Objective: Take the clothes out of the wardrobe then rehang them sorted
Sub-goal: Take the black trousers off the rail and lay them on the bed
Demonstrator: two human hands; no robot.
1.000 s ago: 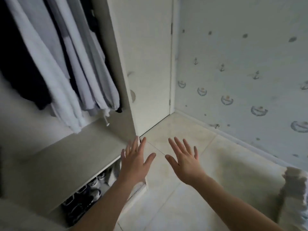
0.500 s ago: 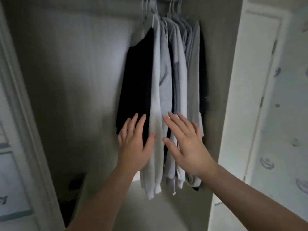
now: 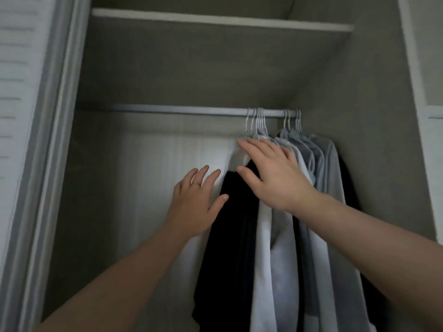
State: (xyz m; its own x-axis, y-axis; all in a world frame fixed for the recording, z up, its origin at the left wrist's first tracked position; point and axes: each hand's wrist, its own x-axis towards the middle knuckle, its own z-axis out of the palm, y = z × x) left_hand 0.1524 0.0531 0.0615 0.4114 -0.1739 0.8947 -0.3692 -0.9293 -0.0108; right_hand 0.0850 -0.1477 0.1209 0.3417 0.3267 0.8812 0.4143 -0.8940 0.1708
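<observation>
Now open and empty, right grip (image 3: 275,173) rests on clothes (image 3: 268,259), left grip (image 3: 194,200) beside; best lift hanger hooks (image 3: 257,121) clear of rail (image 3: 179,109)

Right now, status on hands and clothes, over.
Left hand open beside the black top. Right hand open at the clothes below the hangers. All on the rail, bunched right. Nothing blocking.
</observation>
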